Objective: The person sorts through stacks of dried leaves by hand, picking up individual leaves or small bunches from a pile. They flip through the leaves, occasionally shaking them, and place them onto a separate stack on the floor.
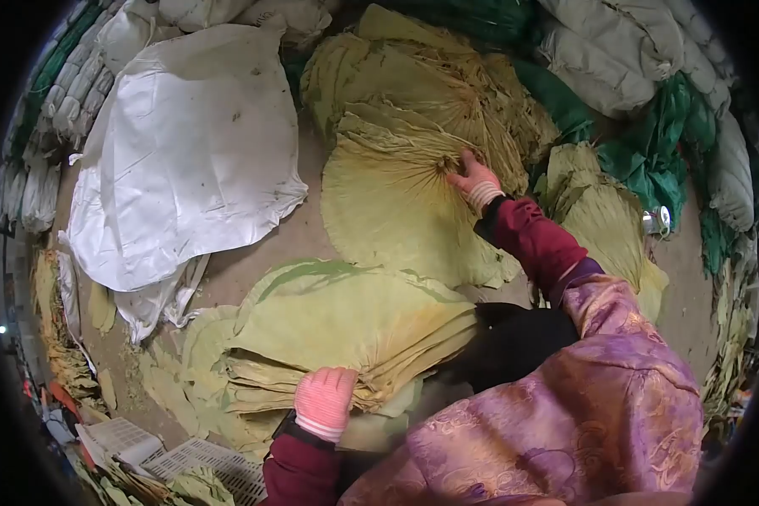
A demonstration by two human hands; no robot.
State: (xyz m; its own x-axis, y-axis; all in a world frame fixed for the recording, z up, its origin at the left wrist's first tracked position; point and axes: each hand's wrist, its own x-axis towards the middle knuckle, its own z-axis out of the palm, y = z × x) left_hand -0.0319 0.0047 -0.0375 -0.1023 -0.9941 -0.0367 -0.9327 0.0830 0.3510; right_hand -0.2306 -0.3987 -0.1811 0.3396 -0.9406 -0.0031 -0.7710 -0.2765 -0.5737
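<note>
My left hand [325,401], in a pink glove with white bands, is closed on the near edge of a folded stack of dried lotus leaves [346,316]. Its fingertips are partly hidden. Farther off, my right hand [478,180], also gloved, reaches to the veined centre of a large pile of dried lotus leaves [388,207]. Thumb and forefinger are apart there and touch the top leaf or lie just above it. Behind, more brown-edged leaves [413,72] overlap in the same pile.
A white woven sack [190,152] lies flat at the left. Another leaf bundle [594,207] and a shiny can-like object [656,221] are at the right. Filled white sacks [611,55] and green sacking [666,143] line the back. Printed sheets [202,464] lie at the lower left.
</note>
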